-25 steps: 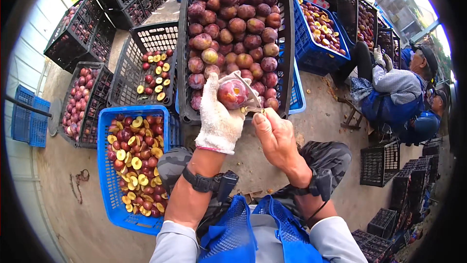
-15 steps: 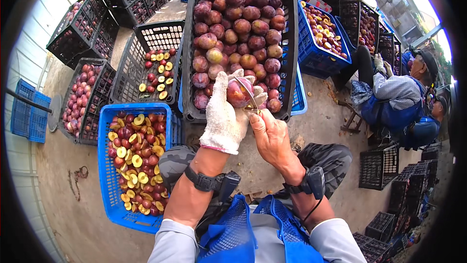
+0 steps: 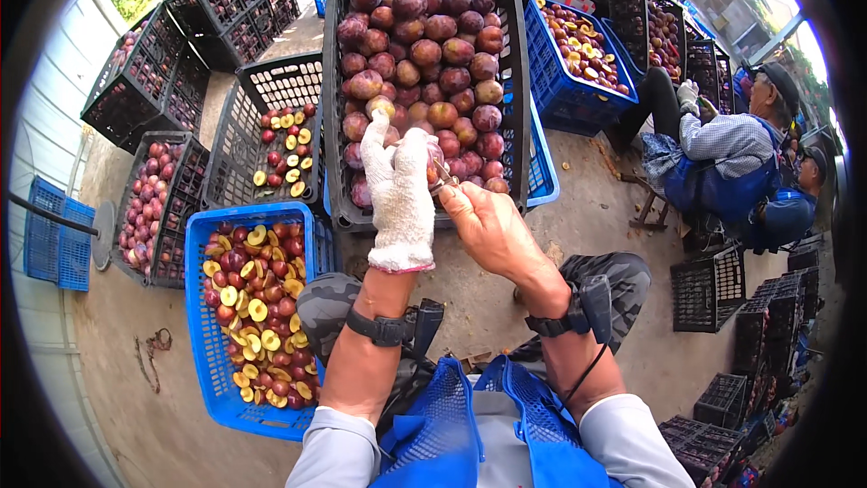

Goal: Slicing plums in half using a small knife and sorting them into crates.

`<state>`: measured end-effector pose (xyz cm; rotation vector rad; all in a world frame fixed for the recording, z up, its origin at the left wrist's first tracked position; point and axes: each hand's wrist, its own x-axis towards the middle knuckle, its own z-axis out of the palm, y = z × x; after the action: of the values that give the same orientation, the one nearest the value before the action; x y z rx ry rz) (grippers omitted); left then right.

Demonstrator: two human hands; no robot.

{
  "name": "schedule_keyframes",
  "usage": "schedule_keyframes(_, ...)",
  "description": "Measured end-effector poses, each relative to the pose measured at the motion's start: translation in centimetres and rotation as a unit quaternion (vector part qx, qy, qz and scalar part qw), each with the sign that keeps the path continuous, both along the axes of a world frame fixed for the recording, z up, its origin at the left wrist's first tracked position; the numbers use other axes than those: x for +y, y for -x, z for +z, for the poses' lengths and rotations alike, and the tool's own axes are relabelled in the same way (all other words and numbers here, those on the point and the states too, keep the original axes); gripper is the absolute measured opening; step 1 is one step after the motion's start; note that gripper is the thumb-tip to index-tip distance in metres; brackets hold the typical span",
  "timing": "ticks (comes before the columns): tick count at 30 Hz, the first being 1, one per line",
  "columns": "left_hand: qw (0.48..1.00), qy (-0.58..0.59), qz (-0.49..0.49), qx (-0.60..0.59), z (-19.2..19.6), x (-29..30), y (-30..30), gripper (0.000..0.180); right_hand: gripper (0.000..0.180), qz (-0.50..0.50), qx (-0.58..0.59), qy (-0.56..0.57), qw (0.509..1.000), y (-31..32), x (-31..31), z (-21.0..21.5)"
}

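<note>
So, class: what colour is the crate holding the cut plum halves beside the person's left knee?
Blue; the crate shows best in the head view.

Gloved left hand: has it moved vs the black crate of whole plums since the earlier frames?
Yes. The gloved left hand has rotated, its back now facing the camera and hiding the plum, though it stays over the black crate's near edge.

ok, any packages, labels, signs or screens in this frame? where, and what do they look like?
No labels, signs or screens. Containers only:
Black plastic lattice crate, straight ahead: rectangular, full of whole red-purple plums.
Blue plastic lattice crate, lower left: rectangular, halved yellow-and-red plums.
Second black lattice crate, left of centre: few halves.
Blue crate, upper right: halves.
White-gloved left hand holds a plum; bare right hand beside it.
</note>
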<state>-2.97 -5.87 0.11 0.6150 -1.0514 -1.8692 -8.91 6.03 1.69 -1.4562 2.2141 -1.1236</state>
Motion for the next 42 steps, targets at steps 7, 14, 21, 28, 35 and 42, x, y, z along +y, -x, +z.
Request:
schedule_keyframes(7, 0.928, -0.209, -0.217, 0.22, -2.1, -0.5, -0.7, 0.031, 0.034, -0.13, -0.195, 0.106, 0.966, -2.8, -1.2, -2.5)
schedule_keyframes(14, 0.949, -0.08, -0.298, 0.074, 1.0, -1.6, -4.1, 0.051, 0.042, 0.063, -0.278, -0.146, 0.947, 4.2, 2.7, 4.5)
schedule_keyframes(21, 0.886, 0.198, -0.387, -0.163, 2.2, -2.2, -6.2, 0.063, 0.048, 0.113, -0.364, -0.206, 0.901, 3.5, 4.8, 2.3)
schedule_keyframes(28, 0.945, -0.117, -0.302, 0.039, -1.4, 1.0, -4.4, 0.057, 0.044, -0.095, -0.452, 0.06, 0.885, -4.6, 3.7, -3.9)
schedule_keyframes(35, 0.923, 0.102, -0.36, -0.089, 1.0, -1.1, -6.8, 0.085, 0.043, 0.135, -0.278, -0.214, 0.927, 3.1, 5.4, 1.5)
schedule_keyframes(42, 0.743, 0.387, -0.491, -0.24, 0.1, -0.7, -7.4, 0.085, 0.049, 0.303, -0.014, -0.446, 0.842, 4.5, 1.7, 5.0)
